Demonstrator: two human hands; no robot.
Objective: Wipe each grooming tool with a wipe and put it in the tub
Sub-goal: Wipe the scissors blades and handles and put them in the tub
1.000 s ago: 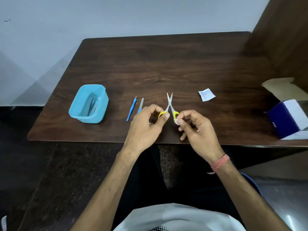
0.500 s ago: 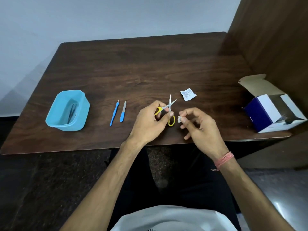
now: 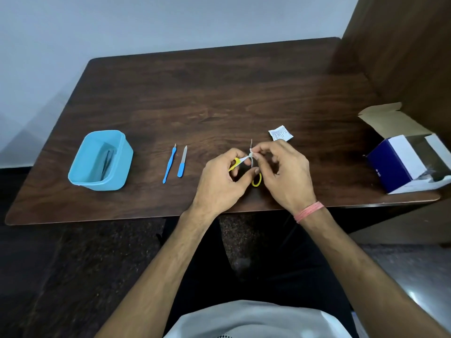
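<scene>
The right hand, a moment ago held apart from the scissors, has closed in and now pinches the small white wipe around a blade. The scissors, earlier upright with both blades up, now lie turned in the left hand.

Setting reads as a plain desk nook in a home or office: dark wood table against a bare pale wall, wooden side panel at right, dark speckled stone floor.
</scene>
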